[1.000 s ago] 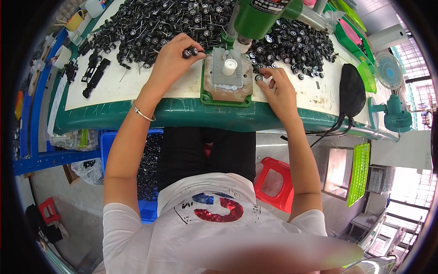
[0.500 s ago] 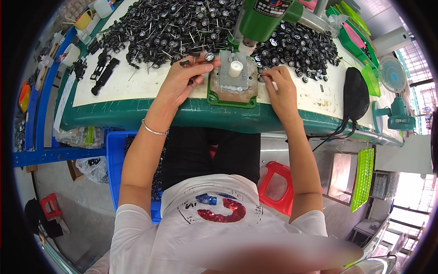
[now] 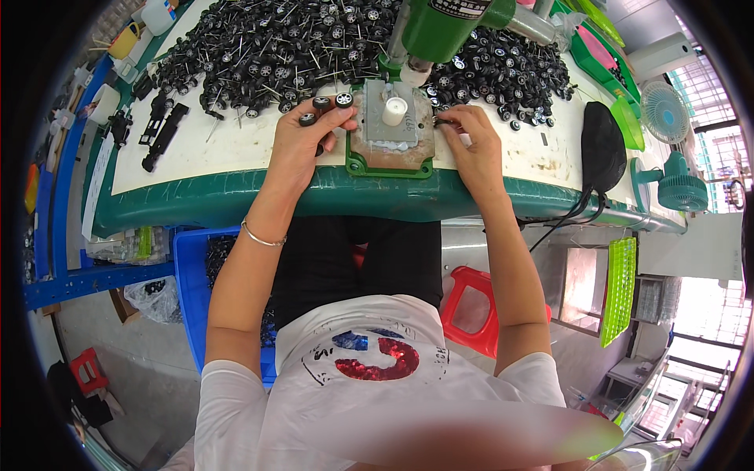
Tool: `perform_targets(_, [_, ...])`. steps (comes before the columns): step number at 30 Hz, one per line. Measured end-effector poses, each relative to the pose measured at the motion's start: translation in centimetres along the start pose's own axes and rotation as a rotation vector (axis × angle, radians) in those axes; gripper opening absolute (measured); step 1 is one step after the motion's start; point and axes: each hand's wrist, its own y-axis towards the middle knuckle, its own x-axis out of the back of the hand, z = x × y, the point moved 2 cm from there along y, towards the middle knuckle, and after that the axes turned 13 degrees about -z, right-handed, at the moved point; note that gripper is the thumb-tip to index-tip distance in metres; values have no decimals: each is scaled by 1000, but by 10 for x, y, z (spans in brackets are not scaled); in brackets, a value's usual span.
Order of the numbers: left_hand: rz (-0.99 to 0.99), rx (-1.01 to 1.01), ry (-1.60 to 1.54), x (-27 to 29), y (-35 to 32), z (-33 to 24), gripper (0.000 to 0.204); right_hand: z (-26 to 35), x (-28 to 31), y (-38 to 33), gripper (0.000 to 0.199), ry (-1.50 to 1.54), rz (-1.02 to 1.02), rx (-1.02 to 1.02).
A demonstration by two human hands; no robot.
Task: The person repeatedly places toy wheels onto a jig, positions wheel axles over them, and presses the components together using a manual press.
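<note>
Sitting at a big white-topped table (image 3: pixel 228 153) with a green edge, a person in a white shirt (image 3: pixel 353 345) has both hands up on it. A blurry patch covers the bottom of the view. Behind the left hand is a huge heap of black wheels and thin shiny sticks (image 3: pixel 314 47); the top edge cuts it off. The green press (image 3: pixel 436 35) is cut off at the top too. A blue bin (image 3: pixel 188 290) and a red stool (image 3: pixel 471 334) are below the table, each partly hidden by an arm. A smaller wheel pile (image 3: pixel 503 78) is right of the press, partly behind it. Under the press is a flat base (image 3: pixel 393 161) with a green rim. A black cloth bag (image 3: pixel 603 149) lies near the table's right side.

The left hand (image 3: pixel 306 143) is curled around a few small wheels (image 3: pixel 344 100), just left of the base. Fingers hide some, so I can't count them all. The right hand (image 3: pixel 475 145) is at the base's right edge, pinching a tiny dark piece (image 3: pixel 445 122). Its shape is too small to make out. A white round stub (image 3: pixel 395 111) stands on the base, between the hands.
</note>
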Motion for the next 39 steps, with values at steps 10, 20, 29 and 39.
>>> perform_targets(10, [36,-20,24,-15,-4,-10,21,60,-22,19,16,196,-49,254])
perform_targets(20, [69,-213,81,-31,-4,-28,22,53,-25,26,22,336,126,-235])
perform_targets(29, [173,-324,196,-50,1,-23,19,29,21,64,26,635,-136,-391])
perform_targets(39, [163,-246,91,-59,6,-18,18,145,64,201,22,918,-386,-408])
